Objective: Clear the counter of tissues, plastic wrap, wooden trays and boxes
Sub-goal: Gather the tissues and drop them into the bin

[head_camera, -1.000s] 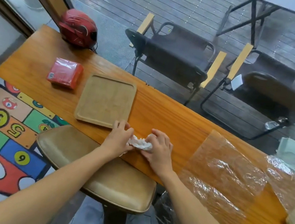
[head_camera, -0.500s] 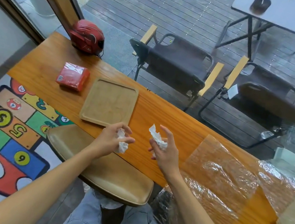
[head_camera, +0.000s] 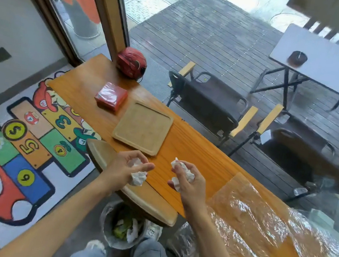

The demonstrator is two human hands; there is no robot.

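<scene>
The left hand and right hand each hold crumpled tissue above the counter's near edge. The tissue step is under way; next, I judge, drop both wads into the bin below.

Red helmet on the counter's far end — stool, lined bin below.

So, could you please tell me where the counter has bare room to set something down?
The counter is bare between the wooden tray and the plastic wrap, beyond both hands. A smaller patch lies at the far end, left of the red packet, near the red helmet. The right end is crowded with plastic wrap.
</scene>
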